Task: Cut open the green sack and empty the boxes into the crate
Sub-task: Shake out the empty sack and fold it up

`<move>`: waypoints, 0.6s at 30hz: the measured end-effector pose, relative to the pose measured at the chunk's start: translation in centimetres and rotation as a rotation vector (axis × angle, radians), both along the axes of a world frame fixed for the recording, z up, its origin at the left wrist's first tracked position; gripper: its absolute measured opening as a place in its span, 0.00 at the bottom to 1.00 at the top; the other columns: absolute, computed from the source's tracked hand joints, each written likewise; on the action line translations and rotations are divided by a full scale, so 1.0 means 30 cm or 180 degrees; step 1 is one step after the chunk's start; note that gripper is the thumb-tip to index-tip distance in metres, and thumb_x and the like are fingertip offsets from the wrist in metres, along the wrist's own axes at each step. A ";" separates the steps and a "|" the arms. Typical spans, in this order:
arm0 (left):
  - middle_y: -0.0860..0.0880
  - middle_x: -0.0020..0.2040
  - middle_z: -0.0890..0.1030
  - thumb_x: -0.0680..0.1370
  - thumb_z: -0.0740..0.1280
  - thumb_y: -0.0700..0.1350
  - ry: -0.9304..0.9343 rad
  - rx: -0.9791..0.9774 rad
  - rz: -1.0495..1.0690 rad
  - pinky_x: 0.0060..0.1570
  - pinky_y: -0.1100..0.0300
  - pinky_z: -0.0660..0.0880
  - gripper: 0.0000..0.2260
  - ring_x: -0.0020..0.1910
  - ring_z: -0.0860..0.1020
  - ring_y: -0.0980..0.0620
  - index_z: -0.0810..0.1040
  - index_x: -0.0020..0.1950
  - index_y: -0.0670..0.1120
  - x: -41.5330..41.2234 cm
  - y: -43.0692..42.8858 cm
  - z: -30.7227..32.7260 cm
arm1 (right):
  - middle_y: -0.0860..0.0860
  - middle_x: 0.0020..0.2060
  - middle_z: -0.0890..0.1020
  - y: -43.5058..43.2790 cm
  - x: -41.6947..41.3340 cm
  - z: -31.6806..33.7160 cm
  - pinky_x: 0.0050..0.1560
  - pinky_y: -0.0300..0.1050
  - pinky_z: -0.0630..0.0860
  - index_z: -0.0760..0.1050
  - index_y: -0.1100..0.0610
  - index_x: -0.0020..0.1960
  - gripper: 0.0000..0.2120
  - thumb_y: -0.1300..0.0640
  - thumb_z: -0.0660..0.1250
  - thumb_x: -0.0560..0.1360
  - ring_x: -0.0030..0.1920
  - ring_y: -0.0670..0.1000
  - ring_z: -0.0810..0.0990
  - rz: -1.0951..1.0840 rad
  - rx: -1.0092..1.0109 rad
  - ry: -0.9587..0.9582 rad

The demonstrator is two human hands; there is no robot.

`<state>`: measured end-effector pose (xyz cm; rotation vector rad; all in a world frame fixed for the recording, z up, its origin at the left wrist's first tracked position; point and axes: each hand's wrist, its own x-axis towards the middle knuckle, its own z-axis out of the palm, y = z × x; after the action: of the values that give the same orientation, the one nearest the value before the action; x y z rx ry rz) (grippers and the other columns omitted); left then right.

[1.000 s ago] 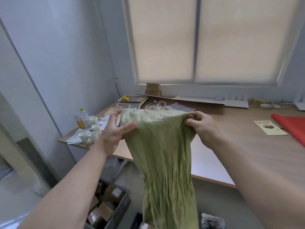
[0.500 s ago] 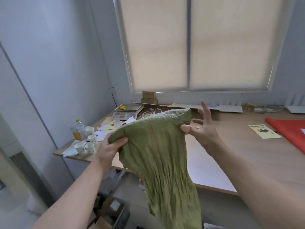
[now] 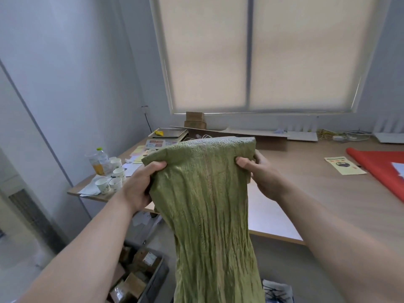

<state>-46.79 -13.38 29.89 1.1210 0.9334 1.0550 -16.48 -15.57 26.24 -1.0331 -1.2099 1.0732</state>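
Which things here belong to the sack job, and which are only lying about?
Job: green sack, left hand, right hand, crate, boxes.
Lying about: paper cups, bottle, scale, leaflet, red sheet.

No lettering can be read: print on the yellow leaflet (image 3: 344, 165), the scale's (image 3: 166, 138) panel and the boxes' (image 3: 143, 262) labels is too blurred.

We have one head view: looks forward and down, close over both hands, wooden desk (image 3: 328, 193) beyond the fingertips.
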 end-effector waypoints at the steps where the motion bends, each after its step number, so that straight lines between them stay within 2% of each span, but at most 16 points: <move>1: 0.43 0.47 0.86 0.77 0.66 0.46 0.0006 -0.0033 0.0090 0.41 0.54 0.81 0.12 0.43 0.85 0.47 0.79 0.58 0.42 -0.001 0.009 0.001 | 0.50 0.55 0.81 -0.009 -0.004 0.015 0.40 0.36 0.77 0.72 0.52 0.63 0.16 0.57 0.69 0.77 0.50 0.45 0.82 0.0035 -0.0003 -0.0011; 3: 0.41 0.52 0.85 0.78 0.67 0.47 0.0024 -0.0155 0.0266 0.43 0.51 0.81 0.14 0.45 0.85 0.45 0.79 0.60 0.41 -0.008 0.031 -0.015 | 0.50 0.51 0.82 -0.009 -0.007 0.009 0.42 0.39 0.77 0.74 0.50 0.59 0.09 0.59 0.63 0.80 0.48 0.47 0.81 -0.0099 0.0018 -0.0081; 5: 0.40 0.54 0.84 0.78 0.67 0.49 0.0160 -0.0325 0.0367 0.46 0.49 0.81 0.15 0.46 0.85 0.44 0.79 0.60 0.42 -0.015 0.047 -0.043 | 0.52 0.49 0.83 -0.004 -0.017 -0.011 0.48 0.49 0.78 0.75 0.47 0.54 0.07 0.57 0.63 0.80 0.49 0.52 0.81 -0.0455 0.0002 -0.0293; 6: 0.40 0.54 0.84 0.78 0.67 0.51 0.0231 -0.0411 0.0369 0.46 0.49 0.80 0.15 0.47 0.85 0.43 0.79 0.59 0.42 -0.017 0.052 -0.054 | 0.52 0.48 0.83 -0.001 -0.024 -0.020 0.46 0.51 0.77 0.75 0.47 0.52 0.06 0.55 0.62 0.79 0.48 0.54 0.81 -0.0620 -0.0041 -0.0419; 8: 0.40 0.53 0.85 0.77 0.69 0.53 0.0335 -0.0550 0.0486 0.46 0.45 0.81 0.19 0.48 0.85 0.41 0.78 0.61 0.43 -0.019 0.066 -0.061 | 0.52 0.45 0.81 -0.006 -0.046 -0.016 0.39 0.47 0.74 0.74 0.48 0.51 0.04 0.54 0.60 0.81 0.43 0.52 0.79 -0.0751 -0.0111 -0.0423; 11: 0.40 0.59 0.81 0.73 0.72 0.54 0.0491 -0.0528 0.0977 0.51 0.34 0.78 0.31 0.51 0.83 0.37 0.67 0.72 0.45 -0.022 0.093 -0.055 | 0.51 0.44 0.81 -0.021 -0.079 0.014 0.36 0.45 0.77 0.73 0.54 0.57 0.11 0.48 0.61 0.81 0.39 0.49 0.80 -0.0267 -0.0308 0.0159; 12: 0.41 0.62 0.78 0.72 0.73 0.55 0.0636 -0.0482 0.1106 0.53 0.34 0.77 0.36 0.53 0.81 0.37 0.62 0.75 0.47 -0.024 0.099 -0.054 | 0.51 0.45 0.81 -0.028 -0.081 0.016 0.37 0.45 0.78 0.72 0.56 0.60 0.15 0.47 0.64 0.79 0.40 0.50 0.81 -0.0070 -0.0334 0.0144; 14: 0.42 0.65 0.75 0.69 0.74 0.58 0.0828 -0.0499 0.1222 0.54 0.35 0.76 0.42 0.56 0.79 0.37 0.57 0.77 0.49 -0.023 0.096 -0.061 | 0.53 0.49 0.81 -0.040 -0.085 0.003 0.36 0.44 0.78 0.69 0.57 0.62 0.19 0.53 0.71 0.76 0.44 0.51 0.82 0.0122 -0.0289 -0.0275; 16: 0.42 0.58 0.78 0.74 0.72 0.55 0.0781 -0.0582 0.1171 0.52 0.38 0.78 0.36 0.53 0.80 0.38 0.60 0.76 0.46 -0.019 0.077 -0.062 | 0.53 0.50 0.81 -0.045 -0.088 -0.016 0.34 0.42 0.78 0.69 0.55 0.61 0.19 0.60 0.72 0.74 0.45 0.51 0.83 -0.0023 -0.0294 -0.0533; 18: 0.40 0.54 0.82 0.76 0.69 0.55 0.0585 -0.0655 0.0779 0.47 0.43 0.80 0.28 0.50 0.83 0.39 0.70 0.71 0.42 -0.018 0.066 -0.057 | 0.53 0.50 0.81 -0.037 -0.082 -0.022 0.37 0.44 0.79 0.71 0.55 0.60 0.15 0.62 0.70 0.75 0.45 0.51 0.83 -0.0369 -0.0277 -0.0307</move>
<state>-47.32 -11.39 28.17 0.9596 1.3215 1.0355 -18.93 -16.68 25.57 -1.2194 -1.1732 1.0024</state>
